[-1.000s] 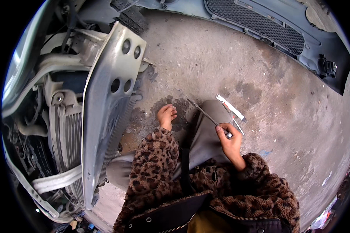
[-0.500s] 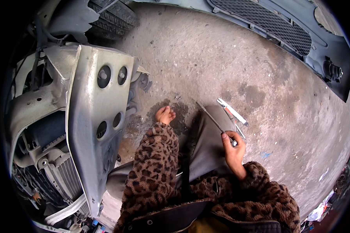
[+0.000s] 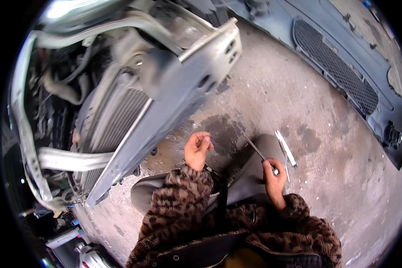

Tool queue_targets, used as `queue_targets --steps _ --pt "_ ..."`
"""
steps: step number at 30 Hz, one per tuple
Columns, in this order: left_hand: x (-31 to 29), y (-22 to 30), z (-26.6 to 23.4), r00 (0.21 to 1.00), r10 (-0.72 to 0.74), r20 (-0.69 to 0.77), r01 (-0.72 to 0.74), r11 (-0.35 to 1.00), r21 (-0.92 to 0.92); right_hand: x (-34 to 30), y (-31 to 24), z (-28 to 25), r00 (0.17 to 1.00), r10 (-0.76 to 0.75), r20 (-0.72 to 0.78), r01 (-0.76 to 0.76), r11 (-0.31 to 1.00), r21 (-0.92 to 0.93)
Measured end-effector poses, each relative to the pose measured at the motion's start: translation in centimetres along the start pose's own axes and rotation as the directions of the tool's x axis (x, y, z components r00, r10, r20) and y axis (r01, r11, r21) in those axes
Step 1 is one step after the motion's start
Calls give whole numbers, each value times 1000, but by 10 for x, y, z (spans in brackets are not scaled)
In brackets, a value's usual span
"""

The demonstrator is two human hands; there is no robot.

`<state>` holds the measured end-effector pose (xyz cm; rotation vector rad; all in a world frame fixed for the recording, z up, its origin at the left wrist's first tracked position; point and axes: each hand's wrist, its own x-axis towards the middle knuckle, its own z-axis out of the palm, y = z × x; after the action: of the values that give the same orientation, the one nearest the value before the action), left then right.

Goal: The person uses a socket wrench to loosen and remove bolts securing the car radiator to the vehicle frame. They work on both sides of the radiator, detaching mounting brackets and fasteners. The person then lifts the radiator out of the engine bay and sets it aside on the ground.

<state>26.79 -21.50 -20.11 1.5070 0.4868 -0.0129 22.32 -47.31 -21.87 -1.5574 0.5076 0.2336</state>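
Observation:
My right hand (image 3: 275,179) is closed round a slim metal rod tool (image 3: 256,150). A round, shiny end of the rod shows at my fingers, and its shaft slants up and left over my right knee. My left hand (image 3: 198,149) is raised above the floor, to the right of the car's front bumper beam (image 3: 165,120). Its fingers are curled in with the thumb against them; whatever they hold, if anything, is hidden. Beyond my right knee lies a long, narrow white and red tool (image 3: 286,149) with a dark end, its exact kind unclear.
The opened car front stands at left, with a radiator (image 3: 125,118) and a pale metal bar (image 3: 76,159). A detached grey bumper cover (image 3: 335,27) with a mesh grille (image 3: 337,67) lies at far right. Dark stains (image 3: 221,129) mark the concrete floor.
My view has swung left, so more of the car's front shows. My left hand has turned and come closer, its fingers still curled. The right hand keeps hold of the rod tool.

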Motion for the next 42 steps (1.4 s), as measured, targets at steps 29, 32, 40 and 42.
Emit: queue_targets --steps 29,32,40,42 --pt "37 262 -34 514 838 184 -245 -62 968 -92 -63 -3 958 -192 213 140 962 236" --pt "33 259 -34 526 837 148 -229 -28 973 -90 -67 -2 970 -165 176 121 965 233" --pt "32 270 -32 561 815 149 -204 -39 978 -81 -65 13 972 -136 193 84 963 256" --pt "29 262 -33 556 822 121 -206 -5 979 -84 -59 14 964 -140 226 81 964 252"
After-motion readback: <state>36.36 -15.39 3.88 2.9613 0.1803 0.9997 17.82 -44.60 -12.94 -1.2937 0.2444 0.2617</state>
